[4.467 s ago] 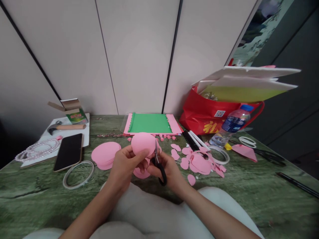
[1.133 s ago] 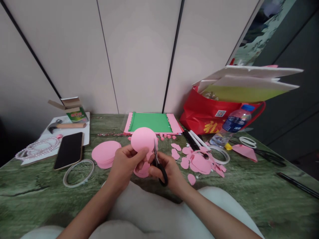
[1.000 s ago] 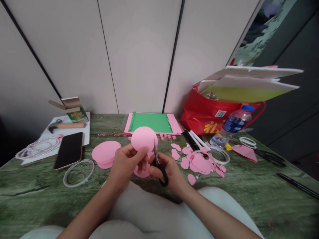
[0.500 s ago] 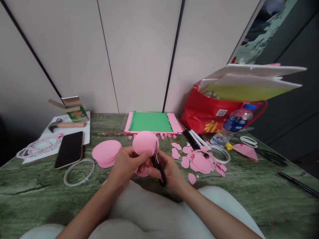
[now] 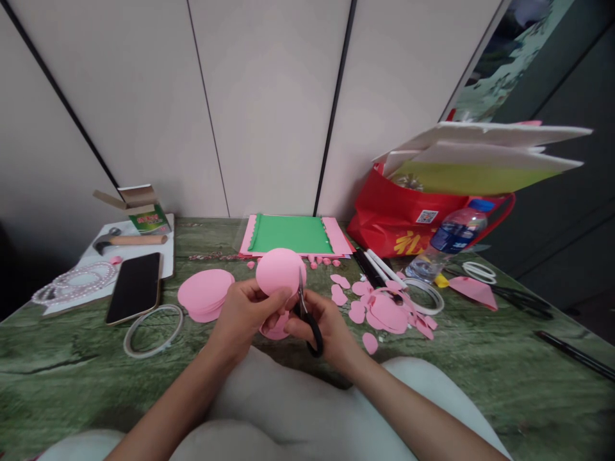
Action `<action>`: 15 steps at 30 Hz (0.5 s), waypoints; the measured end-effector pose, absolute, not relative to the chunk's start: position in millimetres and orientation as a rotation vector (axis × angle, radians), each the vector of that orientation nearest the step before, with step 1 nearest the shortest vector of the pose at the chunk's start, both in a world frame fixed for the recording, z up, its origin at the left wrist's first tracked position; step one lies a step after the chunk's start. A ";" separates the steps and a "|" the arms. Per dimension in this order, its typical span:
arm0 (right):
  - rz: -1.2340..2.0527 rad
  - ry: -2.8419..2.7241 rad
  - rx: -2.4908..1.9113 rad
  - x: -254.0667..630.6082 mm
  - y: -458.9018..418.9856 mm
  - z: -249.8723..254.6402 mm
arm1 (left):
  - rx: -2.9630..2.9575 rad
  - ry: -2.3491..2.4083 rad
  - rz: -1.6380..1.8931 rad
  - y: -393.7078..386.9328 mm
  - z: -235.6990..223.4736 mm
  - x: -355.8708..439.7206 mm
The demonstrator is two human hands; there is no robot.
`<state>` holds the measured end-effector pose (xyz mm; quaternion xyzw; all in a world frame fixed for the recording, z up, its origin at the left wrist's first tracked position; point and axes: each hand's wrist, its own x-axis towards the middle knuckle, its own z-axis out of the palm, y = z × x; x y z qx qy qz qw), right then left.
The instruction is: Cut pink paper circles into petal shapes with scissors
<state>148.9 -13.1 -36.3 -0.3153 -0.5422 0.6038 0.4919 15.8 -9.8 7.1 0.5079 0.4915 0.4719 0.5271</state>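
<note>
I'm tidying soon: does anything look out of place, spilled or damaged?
Irregular pink paper scraps lie strewn beside the right-hand white tape roll, looking untidier than the stacked pink paper circles. No spill or damage shows.

From where I stand, I can see both forearms uncovered, the left forearm (image 5: 175,400) and the right forearm (image 5: 408,397) alike, smooth and fairly slim, widening gently away from the wrists. The left hand (image 5: 246,315) and the right hand (image 5: 327,325) are bare too, with slender fingers; the nails are too small for me to make out. Over the body and lap lies pale clothing (image 5: 273,410), plain and off-white to light grey, a little cooler in tone toward the right, with soft folds and rounded contours. I can't tell which garment it is.
</note>
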 end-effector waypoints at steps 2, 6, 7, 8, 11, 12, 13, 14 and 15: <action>1.471 -1.312 -0.762 149.0 -12.5 -37.7 | 1.214 1.182 1.130 -9.1 5.4 15.4; 1.464 -1.311 -0.762 149.0 -11.6 -39.2 | 1.223 1.183 1.142 -7.7 4.0 15.2; 1.459 -1.313 -0.766 148.9 -11.6 -39.0 | 1.224 1.183 1.144 -7.5 4.4 15.2; 1.457 -1.316 -0.772 148.9 -11.7 -38.6 | 1.224 1.181 1.145 -7.5 5.0 15.3; 1.453 -1.319 -0.807 148.8 -12.9 -36.3 | 1.215 1.181 1.152 -8.1 6.7 15.3; 1.454 -1.319 -0.819 148.9 -13.4 -35.5 | 1.212 1.181 1.154 -8.4 7.1 15.3; 1.456 -1.319 -0.829 149.1 -13.9 -34.8 | 1.210 1.181 1.156 -8.7 7.3 15.2; 1.459 -1.319 -0.836 149.3 -14.3 -34.2 | 1.207 1.184 1.157 -9.0 7.4 15.0; 1.465 -1.319 -0.838 149.6 -14.6 -33.7 | 1.206 1.187 1.157 -9.3 7.4 15.0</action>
